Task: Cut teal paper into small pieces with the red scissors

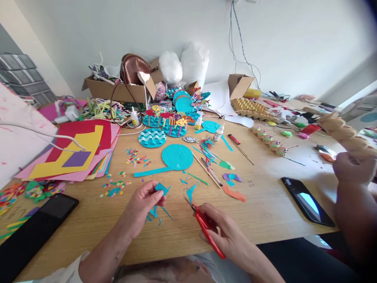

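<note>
Left fingers (154, 197) pinch blue paper (161, 189); cardboard box (106, 90) holds bag (132, 65).

A pale wall (282, 43) with hanging cables (242, 45) behind a wood-grained table (265, 214), in soft light.

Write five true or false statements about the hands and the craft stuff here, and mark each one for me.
1. The left hand holds a piece of blue paper. True.
2. The right hand is empty. False: it holds red-handled scissors.
3. The large blue circle lies on top of the stack of coloured sheets. False: it lies on the table, to the right of the stack.
4. Another person's hand, at the right, holds a lumpy tan strip. True.
5. Only one small white bottle is on the table. False: at least three show.
</note>
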### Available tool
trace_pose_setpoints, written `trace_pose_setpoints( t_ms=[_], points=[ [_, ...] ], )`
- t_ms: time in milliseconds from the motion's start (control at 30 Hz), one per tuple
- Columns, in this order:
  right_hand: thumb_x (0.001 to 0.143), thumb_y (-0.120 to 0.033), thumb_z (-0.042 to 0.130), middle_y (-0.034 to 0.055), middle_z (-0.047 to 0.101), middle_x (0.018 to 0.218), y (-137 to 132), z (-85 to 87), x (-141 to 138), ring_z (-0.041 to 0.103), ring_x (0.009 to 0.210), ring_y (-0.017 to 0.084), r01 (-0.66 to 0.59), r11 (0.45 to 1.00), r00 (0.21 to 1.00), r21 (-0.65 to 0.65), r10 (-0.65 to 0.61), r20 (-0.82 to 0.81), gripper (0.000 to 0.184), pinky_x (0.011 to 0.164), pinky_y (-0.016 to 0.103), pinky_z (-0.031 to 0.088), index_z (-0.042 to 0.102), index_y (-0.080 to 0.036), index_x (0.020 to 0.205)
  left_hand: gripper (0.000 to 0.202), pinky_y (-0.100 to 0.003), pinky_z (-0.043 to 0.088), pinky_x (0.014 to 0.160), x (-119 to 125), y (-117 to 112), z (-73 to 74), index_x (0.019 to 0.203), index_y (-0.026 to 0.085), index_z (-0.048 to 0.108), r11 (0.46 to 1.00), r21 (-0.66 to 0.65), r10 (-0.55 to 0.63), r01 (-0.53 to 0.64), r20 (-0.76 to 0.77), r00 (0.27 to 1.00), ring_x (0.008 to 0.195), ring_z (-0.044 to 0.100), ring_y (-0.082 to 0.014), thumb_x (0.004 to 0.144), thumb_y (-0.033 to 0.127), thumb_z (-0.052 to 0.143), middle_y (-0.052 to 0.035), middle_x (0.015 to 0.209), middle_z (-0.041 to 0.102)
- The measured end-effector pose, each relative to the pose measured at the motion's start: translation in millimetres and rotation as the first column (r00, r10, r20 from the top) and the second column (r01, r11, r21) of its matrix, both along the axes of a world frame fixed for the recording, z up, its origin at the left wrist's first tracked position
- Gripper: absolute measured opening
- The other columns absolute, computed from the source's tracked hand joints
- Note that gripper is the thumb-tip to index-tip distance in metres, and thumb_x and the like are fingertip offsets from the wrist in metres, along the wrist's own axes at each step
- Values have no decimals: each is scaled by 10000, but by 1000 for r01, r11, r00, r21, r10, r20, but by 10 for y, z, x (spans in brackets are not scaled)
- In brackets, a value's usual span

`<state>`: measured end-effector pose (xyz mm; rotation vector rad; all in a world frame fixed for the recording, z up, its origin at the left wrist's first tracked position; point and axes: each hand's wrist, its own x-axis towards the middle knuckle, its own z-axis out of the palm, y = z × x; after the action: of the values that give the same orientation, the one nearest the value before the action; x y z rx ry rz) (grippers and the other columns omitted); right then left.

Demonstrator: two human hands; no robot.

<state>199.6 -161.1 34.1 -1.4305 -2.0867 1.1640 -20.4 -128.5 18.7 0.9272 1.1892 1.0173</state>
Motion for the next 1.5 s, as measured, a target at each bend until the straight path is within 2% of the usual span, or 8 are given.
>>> trace_pose_setpoints(
  t_ms=[133,267,433,833,1033,1233,1500],
  points=[
    [863,-391,428,-19,496,667,148,-76,-252,433,597,114,7,999,997,37,-10,79,260,547,228,309,428,-189,699,151,-245,498,666,-3,-5,50,710,155,581,1000,-6,-12,13,94,995,682,592,-130,691,296,630,-9,690,634],
    [872,-387,412,-25,480,646,256,-133,-336,418,567,106,-46,996,994,76,38,103,265,530,224,285,394,-194,690,151,-255,505,659,-23,21,24,747,152,601,999,-35,7,-2,148,989,690,610,-139,690,287,639,-17,708,659],
    [872,-423,405,-13,502,670,318,-120,-391,448,598,115,-82,993,987,81,70,144,288,543,222,287,402,-196,696,129,-244,506,657,-34,51,-26,766,151,605,999,-38,-12,19,183,983,716,625,-137,705,261,637,-16,753,665],
    [865,-361,416,-5,522,658,343,-94,-410,457,584,111,-95,990,981,106,75,177,242,528,215,282,432,-190,693,96,-242,502,669,0,67,-40,729,161,595,998,-22,-57,63,202,978,681,624,-127,707,251,617,1,720,662],
    [872,-400,403,-14,509,643,353,-95,-418,445,574,108,-98,991,982,96,80,173,275,528,211,281,408,-198,687,71,-233,502,671,1,63,-73,727,157,600,997,-17,-72,77,221,973,673,612,-118,717,227,603,4,704,655],
    [857,-310,431,-16,499,651,341,-97,-432,440,585,105,-101,989,979,105,80,188,203,530,205,279,403,-197,691,70,-234,500,671,-10,45,-92,738,161,604,996,-25,-80,87,204,976,684,609,-124,731,230,597,5,713,657],
    [858,-281,430,-4,534,700,328,-118,-422,470,633,110,-101,989,983,107,83,162,159,556,200,294,435,-194,725,99,-248,504,678,-1,56,-127,745,165,616,994,-35,-91,100,203,975,684,599,-132,713,258,626,4,722,653]
  ],
)
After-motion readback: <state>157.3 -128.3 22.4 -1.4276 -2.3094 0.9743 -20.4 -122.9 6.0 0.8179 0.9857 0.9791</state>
